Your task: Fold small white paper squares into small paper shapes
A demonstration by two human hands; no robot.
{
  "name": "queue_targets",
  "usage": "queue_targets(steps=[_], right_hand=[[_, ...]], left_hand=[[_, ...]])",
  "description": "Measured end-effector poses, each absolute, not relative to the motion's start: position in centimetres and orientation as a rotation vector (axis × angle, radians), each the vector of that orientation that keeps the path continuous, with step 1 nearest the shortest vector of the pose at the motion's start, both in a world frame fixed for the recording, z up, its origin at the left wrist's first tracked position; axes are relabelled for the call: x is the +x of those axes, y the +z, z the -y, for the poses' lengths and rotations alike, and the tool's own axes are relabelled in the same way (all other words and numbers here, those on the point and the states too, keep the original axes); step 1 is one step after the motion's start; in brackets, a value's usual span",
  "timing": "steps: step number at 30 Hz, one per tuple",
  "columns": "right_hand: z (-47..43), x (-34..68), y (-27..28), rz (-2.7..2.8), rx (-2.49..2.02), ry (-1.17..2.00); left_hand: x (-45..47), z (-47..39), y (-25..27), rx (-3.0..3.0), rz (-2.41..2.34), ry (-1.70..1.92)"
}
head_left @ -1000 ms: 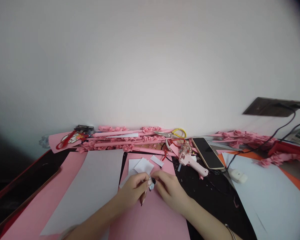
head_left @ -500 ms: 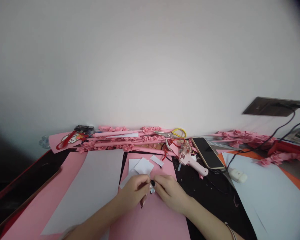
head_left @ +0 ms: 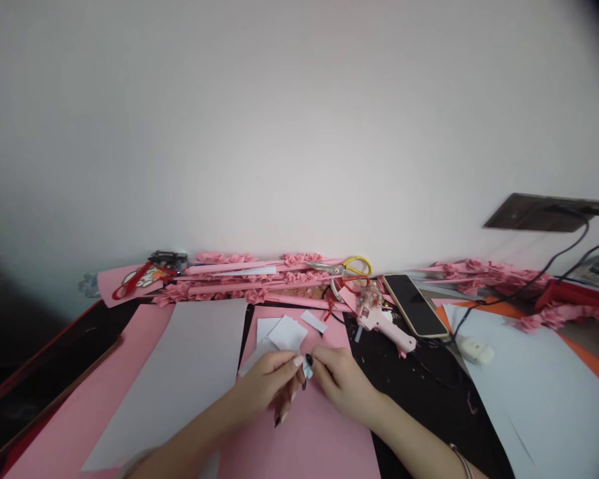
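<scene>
My left hand and my right hand meet over the pink sheet. A small folded piece of white paper sits between them, mostly covered by the fingers. My right hand pinches it between thumb and forefinger. The left thumb and forefinger close on its other side, while the other left fingers hang curled below. Just beyond the hands lie several white paper squares, overlapping. A small white paper strip rests to their right.
Pink paper flowers line the wall, with yellow-handled scissors on top. A pink glue gun lies beside a phone. White sheets lie to both sides. A white case and black cables are at right.
My fingertips have shifted slightly apart, uncovering more of the folded white paper. The lower left fingers have spread a little downward. Everything else on the table stays put.
</scene>
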State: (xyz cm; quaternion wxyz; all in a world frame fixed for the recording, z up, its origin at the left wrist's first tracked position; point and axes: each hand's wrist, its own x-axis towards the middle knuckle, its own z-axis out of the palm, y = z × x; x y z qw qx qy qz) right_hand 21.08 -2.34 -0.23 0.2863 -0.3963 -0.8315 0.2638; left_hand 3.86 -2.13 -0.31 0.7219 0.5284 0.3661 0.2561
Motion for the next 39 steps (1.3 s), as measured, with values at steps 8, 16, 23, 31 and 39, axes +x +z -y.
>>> queue_targets(steps=[8, 16, 23, 31, 39], right_hand=[[2.51, 21.16, -0.07, 2.244, -1.047, 0.698], [2.48, 21.20, -0.01, 2.266, -1.047, 0.739], [2.46, 21.27, -0.09, 2.232, -0.996, 0.858], [2.25, 21.31, -0.59, 2.222, -0.981, 0.871], [1.98, 21.20, -0.33, 2.048, -0.995, 1.027]], left_hand=[[3.67, 2.26, -0.48, 0.899, -0.749, 0.452], [3.68, 1.90, -0.50, 0.946, -0.792, 0.506], [3.61, 1.75, -0.33, 1.022, -0.770, 0.486], [3.46, 1.70, -0.27, 1.114, -0.692, 0.561], [3.18, 1.97, -0.35, 1.590, -0.884, 0.733]])
